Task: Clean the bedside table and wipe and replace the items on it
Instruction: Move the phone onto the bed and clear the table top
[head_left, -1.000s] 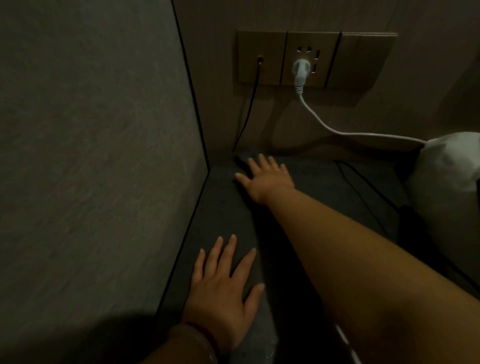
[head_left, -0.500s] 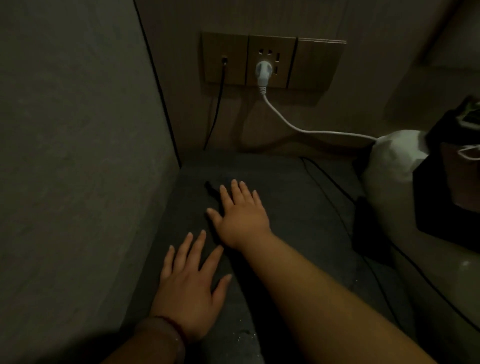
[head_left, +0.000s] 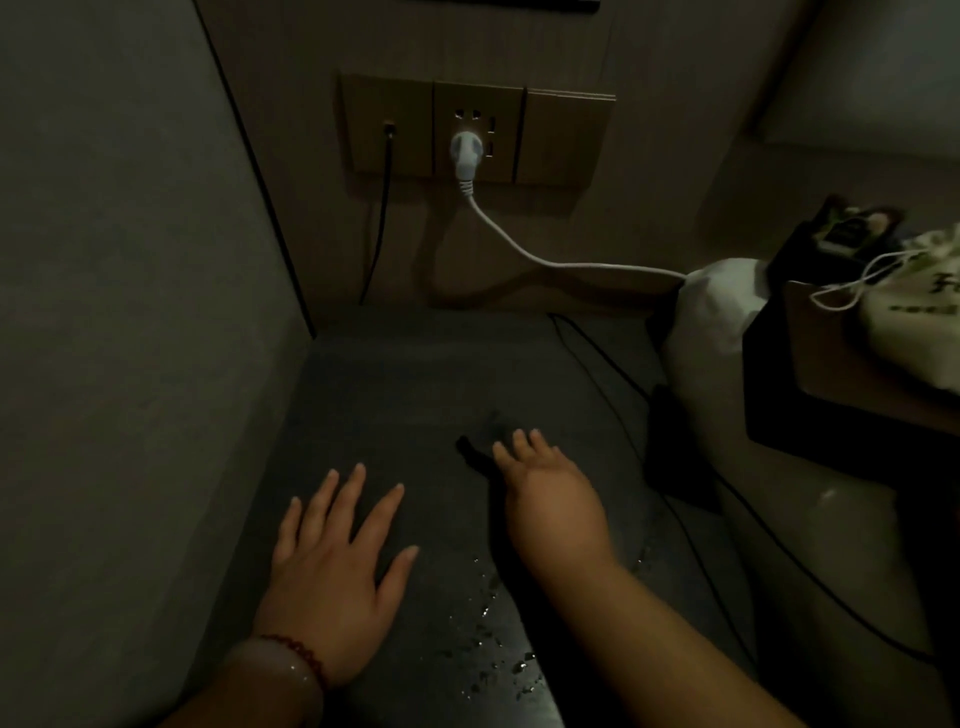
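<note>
Bedside table (head_left: 415, 374), its dark top filling the centre and lower part of the frame, lies under both of a person's hands in a dim corner. The left hand (head_left: 332, 551), lower left of centre, rests palm down on the top with its fingers straight and spread wide; a beaded bracelet (head_left: 298, 656) circles its wrist. The right hand (head_left: 553, 501), just right of centre, is also palm down on the top, fingers straight and held close together. A small dark shape (head_left: 470, 449) shows just beyond its thumb; whether it is cloth or shadow cannot be told. Water droplets (head_left: 488, 629) glisten on the top between the two forearms, low in the frame. At upper centre a wall socket panel (head_left: 566, 140) carries a white plug (head_left: 465, 153), whose white cord (head_left: 571, 265) runs right to a white bag (head_left: 717, 317). A black cable (head_left: 383, 208) hangs from the panel's left side.
</note>
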